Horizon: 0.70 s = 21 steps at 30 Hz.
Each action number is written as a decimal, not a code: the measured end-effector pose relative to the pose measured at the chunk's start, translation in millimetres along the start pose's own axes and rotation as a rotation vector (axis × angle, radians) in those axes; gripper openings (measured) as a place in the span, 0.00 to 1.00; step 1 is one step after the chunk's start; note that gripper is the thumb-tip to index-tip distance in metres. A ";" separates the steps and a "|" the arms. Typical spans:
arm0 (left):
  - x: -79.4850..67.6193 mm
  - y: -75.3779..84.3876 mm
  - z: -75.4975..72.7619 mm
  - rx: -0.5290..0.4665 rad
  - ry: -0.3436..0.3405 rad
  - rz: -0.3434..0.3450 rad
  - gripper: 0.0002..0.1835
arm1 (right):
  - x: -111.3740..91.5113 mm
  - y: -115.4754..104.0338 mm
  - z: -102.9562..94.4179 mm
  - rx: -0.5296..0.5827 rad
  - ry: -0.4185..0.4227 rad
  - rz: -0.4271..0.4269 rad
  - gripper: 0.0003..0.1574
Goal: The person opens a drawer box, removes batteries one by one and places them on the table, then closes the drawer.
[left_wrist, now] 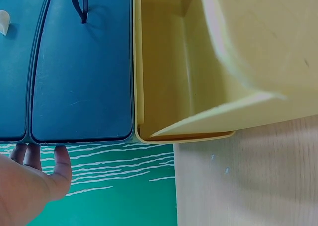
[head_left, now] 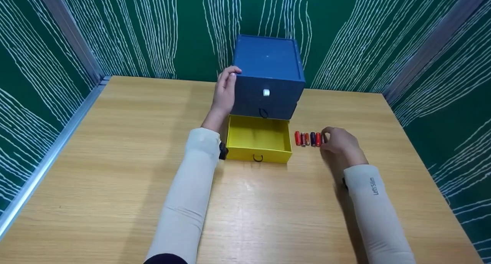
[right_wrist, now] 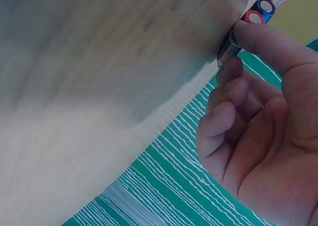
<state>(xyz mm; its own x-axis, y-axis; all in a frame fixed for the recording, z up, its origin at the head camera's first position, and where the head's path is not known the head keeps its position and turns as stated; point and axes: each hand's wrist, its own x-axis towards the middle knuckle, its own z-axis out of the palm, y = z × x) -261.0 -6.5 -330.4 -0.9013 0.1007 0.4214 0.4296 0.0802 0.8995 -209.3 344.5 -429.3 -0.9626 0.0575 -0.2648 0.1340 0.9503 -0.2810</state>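
Observation:
A blue drawer cabinet (head_left: 268,60) stands at the back of the table, and its yellow bottom drawer (head_left: 259,155) is pulled out with a bare floor showing. My left hand (head_left: 224,93) rests against the cabinet's left side, its fingertips touching the edge in the left wrist view. Right of the drawer lie several small batteries (head_left: 307,139) side by side in a row, red, orange and dark. At the row's right end my right hand (head_left: 341,143) pinches a dark battery (right_wrist: 229,49) between thumb and finger; the other fingers curl loosely below.
A white knob (head_left: 266,92) and a dark loop pull (head_left: 263,113) stick out from the upper drawer fronts. Green walls (head_left: 191,30) with white wavy lines enclose the wooden table (head_left: 115,160) at the back and sides.

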 end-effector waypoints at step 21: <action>-0.8 1.9 -0.5 -0.007 -0.002 -0.016 0.14 | -15.3 -14.2 -7.8 0.141 0.116 -0.006 0.26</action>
<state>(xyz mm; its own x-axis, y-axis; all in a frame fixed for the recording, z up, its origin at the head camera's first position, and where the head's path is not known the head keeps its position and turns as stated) -259.5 -7.0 -328.9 -0.9078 0.1011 0.4070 0.4149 0.0751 0.9068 -198.3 332.6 -414.1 -0.9831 0.0947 -0.1565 0.1521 0.8987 -0.4113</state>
